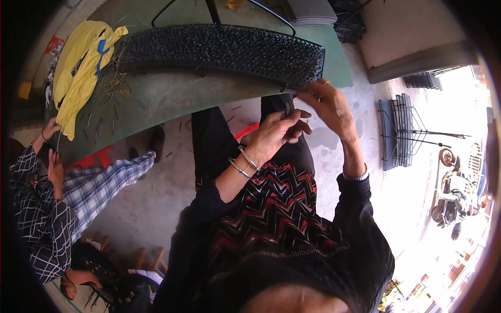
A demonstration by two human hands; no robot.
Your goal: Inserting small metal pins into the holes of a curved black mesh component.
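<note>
A long, curved black mesh panel (224,49) with a thin dark frame lies on the green table in front of me. My left hand (274,133) is held below the panel's near edge, its fingers curled round what look like thin dark pieces (287,108); their kind is too small to tell. At the panel's right corner, my right hand (331,107) has its fingers bent inward close to the edge. The fingertips are slightly blurred, and whatever they pinch is hidden.
Yellow cloth (78,68) and scattered thin sticks (119,86) lie on the green table (141,109) at left. Another person (47,208) sits there, hands at the cloth. Grey stacked panels (310,11) stand far right. Black racks (399,130) and a motorcycle (451,193) are further right.
</note>
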